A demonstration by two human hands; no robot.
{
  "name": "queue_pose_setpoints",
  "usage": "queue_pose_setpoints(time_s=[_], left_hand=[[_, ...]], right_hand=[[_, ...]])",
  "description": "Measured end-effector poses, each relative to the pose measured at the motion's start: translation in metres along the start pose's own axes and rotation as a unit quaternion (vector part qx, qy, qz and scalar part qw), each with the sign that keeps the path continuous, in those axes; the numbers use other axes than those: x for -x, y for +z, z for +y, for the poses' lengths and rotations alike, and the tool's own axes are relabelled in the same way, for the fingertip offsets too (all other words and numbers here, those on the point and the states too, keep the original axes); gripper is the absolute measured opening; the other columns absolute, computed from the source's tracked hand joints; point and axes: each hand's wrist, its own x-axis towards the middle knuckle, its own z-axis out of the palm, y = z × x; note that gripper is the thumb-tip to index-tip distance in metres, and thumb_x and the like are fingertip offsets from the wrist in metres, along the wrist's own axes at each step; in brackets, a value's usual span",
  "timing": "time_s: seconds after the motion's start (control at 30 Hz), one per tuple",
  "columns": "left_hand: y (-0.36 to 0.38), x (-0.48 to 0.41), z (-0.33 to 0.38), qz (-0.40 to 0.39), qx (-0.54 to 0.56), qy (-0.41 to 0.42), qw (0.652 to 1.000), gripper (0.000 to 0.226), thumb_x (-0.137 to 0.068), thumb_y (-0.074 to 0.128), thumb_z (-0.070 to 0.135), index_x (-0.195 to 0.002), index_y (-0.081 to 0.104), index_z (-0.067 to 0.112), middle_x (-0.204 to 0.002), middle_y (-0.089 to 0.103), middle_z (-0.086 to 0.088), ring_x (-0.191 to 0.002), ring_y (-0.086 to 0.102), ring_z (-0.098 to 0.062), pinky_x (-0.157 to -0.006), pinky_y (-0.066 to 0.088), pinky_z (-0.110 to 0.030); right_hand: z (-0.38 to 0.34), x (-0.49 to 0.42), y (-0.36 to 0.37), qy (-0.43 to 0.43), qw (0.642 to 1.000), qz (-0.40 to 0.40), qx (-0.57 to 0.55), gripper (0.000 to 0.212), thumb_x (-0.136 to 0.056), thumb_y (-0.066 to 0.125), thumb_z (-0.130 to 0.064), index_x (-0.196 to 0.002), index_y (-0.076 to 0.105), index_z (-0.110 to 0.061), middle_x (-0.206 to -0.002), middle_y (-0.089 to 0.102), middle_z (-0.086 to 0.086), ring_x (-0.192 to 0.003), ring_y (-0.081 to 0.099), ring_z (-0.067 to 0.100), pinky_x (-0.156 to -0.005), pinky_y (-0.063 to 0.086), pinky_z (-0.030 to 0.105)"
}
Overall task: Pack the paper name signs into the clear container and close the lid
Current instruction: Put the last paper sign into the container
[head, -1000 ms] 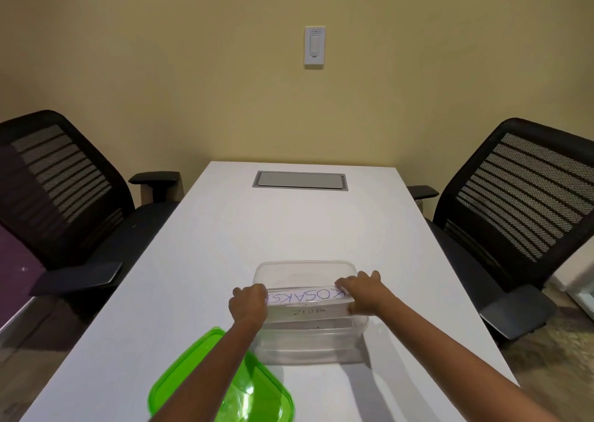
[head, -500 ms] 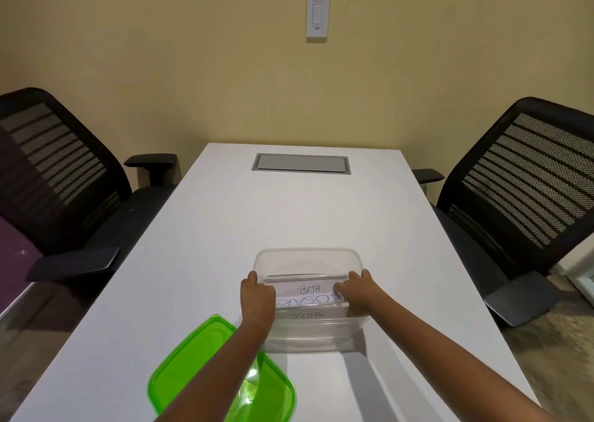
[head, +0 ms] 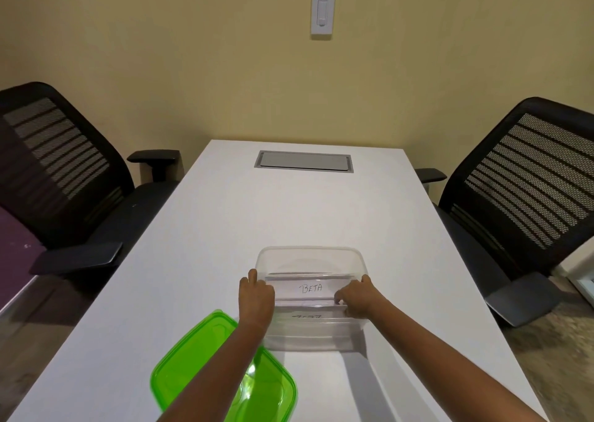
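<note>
Smooth white table (head: 305,212), clear rectangular container (head: 308,256)

The left forearm crosses the lid (head: 180,376) and hides its middle, and the picture's lower edge cuts off the lid's near corner. Both forearms and the near end of the desk (head: 289,212) run out at that same edge.

The left hand (head: 255,296) shows only its back and thumb. Its fingers are hidden beyond it, so whether they grip the wall of the container (head: 308,250) or paper cannot be told. The right hand (head: 355,299) has its fingers (head: 340,298) curled down inside the container with the tips out of sight, and what they hold cannot be told.

The near sign (head: 307,316) shows just the tops of its letters, which are unreadable. The left chair (head: 64,171) and right chair (head: 527,177) are cut by the side edges. The print on the wall switch (head: 322,13) is too small to read.
</note>
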Motion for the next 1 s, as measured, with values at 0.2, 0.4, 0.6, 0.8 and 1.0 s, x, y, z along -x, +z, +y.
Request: queue_pose_setpoints(time_s=[0.2, 0.4, 0.6, 0.8, 1.0], left_hand=[[-0.001, 0.003, -0.003, -0.01, 0.031, 0.018, 0.999, 0.04, -0.001, 0.088, 0.007, -0.023, 0.054, 0.01, -0.027, 0.049, 0.004, -0.04, 0.06, -0.018, -0.038, 0.038, -0.01], [0.004, 0.014, -0.01, 0.039, 0.096, -0.011, 0.994, 0.044, -0.027, 0.097, 0.021, -0.066, 0.077, 0.017, -0.054, 0.065, -0.002, -0.043, 0.062, -0.02, -0.036, 0.045, -0.019], [0.012, 0.044, -0.016, 0.024, 0.172, -0.12, 0.978, 0.05, -0.086, 0.062, 0.022, -0.134, 0.052, 0.011, -0.124, 0.059, -0.014, -0.105, 0.062, -0.031, -0.086, 0.052, -0.037], [0.026, 0.079, -0.023, -0.015, 0.162, -0.193, 0.968, 0.056, -0.098, 0.032, 0.037, -0.149, 0.019, 0.018, -0.151, 0.03, -0.004, -0.137, 0.037, -0.017, -0.109, 0.034, -0.028], [0.048, 0.116, -0.023, -0.146, 0.154, -0.239, 0.948, 0.059, -0.099, 0.032, 0.041, -0.15, 0.018, 0.015, -0.157, 0.022, -0.011, -0.144, 0.026, -0.019, -0.115, 0.027, -0.034]], right_hand=[[-0.001, 0.004, 0.001, 0.008, 0.999, 0.026, -0.034, 0.035, -0.093, 0.049, -0.016, -0.127, 0.056, -0.022, -0.132, 0.06, 0.003, -0.128, 0.048, 0.023, -0.11, 0.025, 0.038], [-0.007, 0.017, -0.001, 0.041, 0.969, 0.143, -0.198, 0.03, -0.095, 0.046, -0.021, -0.12, 0.061, -0.018, -0.127, 0.063, 0.003, -0.123, 0.052, 0.021, -0.1, 0.039, 0.034], [-0.04, 0.047, -0.002, 0.065, 0.854, 0.337, -0.39, 0.021, -0.093, 0.051, -0.009, -0.103, 0.069, -0.008, -0.104, 0.07, 0.008, -0.102, 0.059, 0.022, -0.086, 0.044, 0.027], [-0.091, 0.074, 0.013, -0.012, 0.841, 0.403, -0.359, 0.02, -0.08, 0.059, 0.004, -0.093, 0.072, -0.005, -0.089, 0.069, 0.012, -0.091, 0.062, 0.024, -0.075, 0.043, 0.025], [-0.131, 0.073, 0.046, -0.027, 0.905, 0.236, -0.354, 0.028, -0.091, 0.046, -0.01, -0.114, 0.063, -0.012, -0.114, 0.059, 0.008, -0.11, 0.055, 0.021, -0.087, 0.044, 0.029]])
